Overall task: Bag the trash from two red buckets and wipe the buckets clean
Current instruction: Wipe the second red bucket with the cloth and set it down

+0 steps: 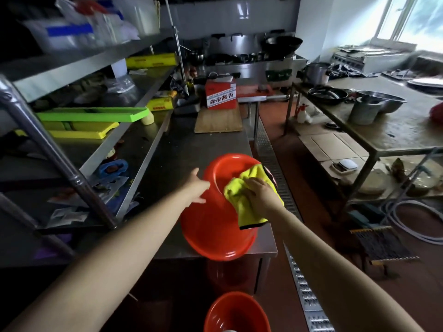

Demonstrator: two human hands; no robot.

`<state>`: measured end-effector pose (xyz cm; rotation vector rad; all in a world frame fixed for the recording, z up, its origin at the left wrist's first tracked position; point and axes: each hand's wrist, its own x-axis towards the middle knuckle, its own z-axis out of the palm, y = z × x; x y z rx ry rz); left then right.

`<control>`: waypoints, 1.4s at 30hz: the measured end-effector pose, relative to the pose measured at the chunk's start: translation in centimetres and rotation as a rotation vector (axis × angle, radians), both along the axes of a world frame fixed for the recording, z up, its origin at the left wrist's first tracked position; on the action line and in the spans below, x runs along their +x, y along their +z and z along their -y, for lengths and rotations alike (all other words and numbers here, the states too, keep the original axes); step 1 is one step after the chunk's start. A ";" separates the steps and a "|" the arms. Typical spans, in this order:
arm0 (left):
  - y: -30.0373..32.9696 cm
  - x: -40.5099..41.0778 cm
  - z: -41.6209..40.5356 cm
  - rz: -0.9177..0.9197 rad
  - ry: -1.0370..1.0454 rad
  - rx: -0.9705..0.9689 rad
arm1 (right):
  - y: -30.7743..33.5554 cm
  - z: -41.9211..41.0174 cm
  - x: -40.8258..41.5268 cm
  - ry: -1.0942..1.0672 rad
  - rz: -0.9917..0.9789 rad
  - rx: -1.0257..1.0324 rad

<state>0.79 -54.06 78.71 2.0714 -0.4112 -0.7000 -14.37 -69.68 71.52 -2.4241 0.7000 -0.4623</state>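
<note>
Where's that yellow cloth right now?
Centre-right in the head view: the right hand presses the yellow cloth onto the upturned red bucket on the steel table.

Upturned red bucket (pixel 211 226) on steel table (pixel 167 149), hands steadying, pressing yellow cloth (pixel 242 200)

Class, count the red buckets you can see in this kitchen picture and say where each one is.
2. One red bucket lies upside down on the steel table, under the yellow cloth. The second bucket stands on the floor below, near the picture's bottom edge. Others may be hidden.
</note>
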 end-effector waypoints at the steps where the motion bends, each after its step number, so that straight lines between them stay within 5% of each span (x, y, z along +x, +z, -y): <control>1: -0.7 0.0 -0.7 0.136 -0.056 0.058 | -0.3 -0.4 0.9 0.009 -0.049 -0.010; 4: -3.2 0.0 -2.8 0.479 -0.270 0.222 | -1.5 -2.1 3.4 0.066 -0.169 -0.093; 11: -7.8 2.3 -6.1 0.700 -0.437 0.202 | -2.1 -3.7 6.4 -0.106 -0.314 -0.124; 23: -12.7 3.2 -7.5 0.964 -0.506 0.149 | 0.1 -3.5 15.5 -0.473 -0.198 0.138; 27: -14.1 3.9 -7.9 0.920 -0.511 0.147 | -1.2 -4.6 16.0 -0.232 -0.350 -0.163; 30: -14.8 4.1 -7.9 0.895 -0.520 0.129 | -2.2 -4.5 16.1 -0.143 -0.494 -0.161; 42: -17.7 6.5 -7.2 1.137 -0.570 -0.007 | -1.3 0.0 15.4 -0.381 -0.518 -0.280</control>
